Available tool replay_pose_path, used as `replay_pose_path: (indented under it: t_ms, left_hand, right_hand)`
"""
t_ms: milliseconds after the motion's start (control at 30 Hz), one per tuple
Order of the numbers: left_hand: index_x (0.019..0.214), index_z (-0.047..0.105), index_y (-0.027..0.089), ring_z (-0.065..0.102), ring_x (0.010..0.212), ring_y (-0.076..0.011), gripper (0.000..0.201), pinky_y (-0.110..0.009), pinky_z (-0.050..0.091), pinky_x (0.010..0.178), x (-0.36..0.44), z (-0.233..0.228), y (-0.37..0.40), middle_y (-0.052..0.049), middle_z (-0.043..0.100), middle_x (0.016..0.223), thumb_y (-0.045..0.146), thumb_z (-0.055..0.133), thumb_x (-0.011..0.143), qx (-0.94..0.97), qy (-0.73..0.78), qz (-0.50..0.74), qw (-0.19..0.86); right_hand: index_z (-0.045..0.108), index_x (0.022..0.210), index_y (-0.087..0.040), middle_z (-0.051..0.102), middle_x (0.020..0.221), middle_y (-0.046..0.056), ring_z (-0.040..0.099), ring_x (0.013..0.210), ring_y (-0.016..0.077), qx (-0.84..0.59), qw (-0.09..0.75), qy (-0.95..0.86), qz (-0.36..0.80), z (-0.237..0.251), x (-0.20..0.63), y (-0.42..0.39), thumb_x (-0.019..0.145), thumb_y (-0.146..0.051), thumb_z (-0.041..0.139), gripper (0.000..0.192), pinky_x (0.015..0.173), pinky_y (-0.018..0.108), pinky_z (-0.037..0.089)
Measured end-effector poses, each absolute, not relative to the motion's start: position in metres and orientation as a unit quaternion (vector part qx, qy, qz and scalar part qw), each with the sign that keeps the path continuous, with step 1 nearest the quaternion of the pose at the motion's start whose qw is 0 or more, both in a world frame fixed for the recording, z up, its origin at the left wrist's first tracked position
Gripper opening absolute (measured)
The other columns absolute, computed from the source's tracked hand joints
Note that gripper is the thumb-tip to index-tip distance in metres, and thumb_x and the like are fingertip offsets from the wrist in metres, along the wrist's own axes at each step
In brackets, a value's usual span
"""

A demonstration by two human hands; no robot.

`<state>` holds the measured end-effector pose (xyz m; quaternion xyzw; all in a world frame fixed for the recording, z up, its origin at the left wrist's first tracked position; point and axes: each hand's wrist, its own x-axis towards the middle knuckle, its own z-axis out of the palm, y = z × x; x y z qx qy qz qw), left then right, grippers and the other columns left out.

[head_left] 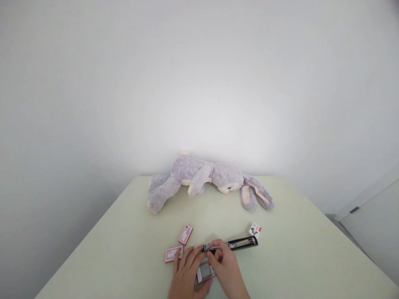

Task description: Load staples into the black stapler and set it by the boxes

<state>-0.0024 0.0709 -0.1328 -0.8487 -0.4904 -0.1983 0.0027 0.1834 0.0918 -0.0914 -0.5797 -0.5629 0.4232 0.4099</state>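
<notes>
A black stapler (245,243) lies opened out across the table, its long arm pointing right and its metal channel showing. My right hand (227,268) is closed around its left part, index finger over the channel and thumb bent below. Whether a strip of staples sits between those fingers is too small to tell. My left hand (187,272) lies with fingers stretched out, the tips reaching the stapler's left end. Between both hands is an open staple box (204,272) with grey contents, partly covered by my left thumb and fingers.
Two red-and-white staple boxes (185,235) (172,254) lie to the left, the nearer one partly behind my left fingers. A small white box (255,230) sits just behind the stapler's right end. A grey plush rabbit (193,170) lies along the table's back edge by the wall.
</notes>
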Motion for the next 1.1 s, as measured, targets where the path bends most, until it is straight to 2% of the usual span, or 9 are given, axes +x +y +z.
replay_pose_path:
  t_ms: [100,200,333,467,533,667,867,1000,1100]
  left_hand:
    - [0.152,0.041,0.04,0.049,0.137,-0.0305,0.078,-0.055,0.032,0.117,-0.003,-0.13,0.071,0.002,0.055,0.152,0.041,0.072,0.08,-0.853,-0.48,-0.203,0.012]
    - [0.146,0.049,0.037,0.056,0.129,-0.0317,0.07,-0.053,0.041,0.11,-0.008,-0.129,0.069,-0.003,0.063,0.141,0.048,0.072,0.081,-0.841,-0.494,-0.221,0.003]
    - [0.128,0.066,0.034,0.068,0.102,-0.0263,0.048,-0.039,0.053,0.087,-0.012,-0.128,0.06,-0.005,0.074,0.109,0.051,0.072,0.083,-0.816,-0.533,-0.207,-0.087]
    - [0.124,0.068,0.031,0.069,0.1,-0.0257,0.038,-0.037,0.053,0.087,-0.009,-0.118,0.056,-0.005,0.075,0.105,0.041,0.069,0.087,-0.792,-0.557,-0.183,-0.172]
    - [0.122,0.069,0.03,0.069,0.102,-0.0263,0.037,-0.039,0.053,0.09,-0.008,-0.113,0.057,-0.005,0.075,0.107,0.038,0.069,0.086,-0.78,-0.565,-0.185,-0.198]
    - [0.128,0.066,0.029,0.068,0.104,-0.0253,0.047,-0.039,0.053,0.094,-0.014,-0.11,0.058,-0.004,0.076,0.109,0.03,0.07,0.082,-0.766,-0.562,-0.203,-0.237]
    - [0.129,0.066,0.029,0.068,0.08,-0.0192,0.047,-0.035,0.056,0.083,-0.01,-0.113,0.057,-0.001,0.077,0.101,0.031,0.069,0.082,-0.751,-0.569,-0.208,-0.264]
    - [0.13,0.067,0.03,0.069,0.097,-0.0252,0.05,-0.038,0.053,0.09,0.016,-0.112,0.057,-0.005,0.076,0.108,0.039,0.071,0.081,-0.777,-0.55,-0.202,-0.231]
    - [0.138,0.061,0.033,0.067,0.106,-0.0288,0.064,-0.039,0.051,0.09,0.034,-0.117,0.057,-0.008,0.072,0.115,0.047,0.074,0.078,-0.788,-0.551,-0.214,-0.17]
  right_hand:
    - [0.07,0.095,-0.022,0.052,0.061,-0.005,0.051,0.059,0.0149,-0.575,0.397,-0.599,0.391,-0.081,0.18,0.094,0.093,-0.047,0.056,0.029,0.059,0.025,0.037]
    - [0.07,0.094,-0.023,0.054,0.062,-0.006,0.052,0.06,0.0141,-0.57,0.37,-0.639,0.361,-0.067,0.182,0.093,0.095,-0.04,0.053,0.024,0.061,0.025,0.036]
    - [0.072,0.091,-0.027,0.066,0.068,-0.004,0.059,0.064,0.014,-0.564,0.23,-0.733,0.302,-0.06,0.19,0.083,0.087,-0.021,0.057,0.016,0.062,0.024,0.034]
    - [0.074,0.083,-0.027,0.074,0.076,0.0,0.065,0.074,0.0181,-0.553,0.151,-0.769,0.284,-0.065,0.191,0.072,0.079,-0.017,0.061,0.017,0.067,0.025,0.036]
    - [0.075,0.086,-0.028,0.075,0.078,0.0,0.067,0.078,0.0191,-0.545,0.149,-0.77,0.295,-0.065,0.194,0.069,0.079,-0.017,0.061,0.019,0.07,0.025,0.038]
    - [0.071,0.092,-0.027,0.071,0.073,-0.002,0.064,0.069,0.0171,-0.576,0.207,-0.722,0.323,-0.064,0.216,0.067,0.088,-0.024,0.054,0.017,0.064,0.025,0.038]
    - [0.061,0.081,-0.024,0.069,0.072,0.002,0.063,0.067,0.0196,-0.639,0.266,-0.637,0.339,-0.091,0.248,0.057,0.093,-0.036,0.048,0.021,0.064,0.027,0.041]
    - [0.064,0.08,-0.023,0.067,0.069,0.001,0.06,0.065,0.0186,-0.617,0.29,-0.627,0.376,-0.111,0.244,0.054,0.092,-0.039,0.048,0.025,0.062,0.027,0.041]
    - [0.063,0.077,-0.023,0.061,0.065,0.0,0.058,0.063,0.0183,-0.641,0.315,-0.589,0.378,-0.122,0.256,0.054,0.089,-0.049,0.053,0.03,0.062,0.028,0.041]
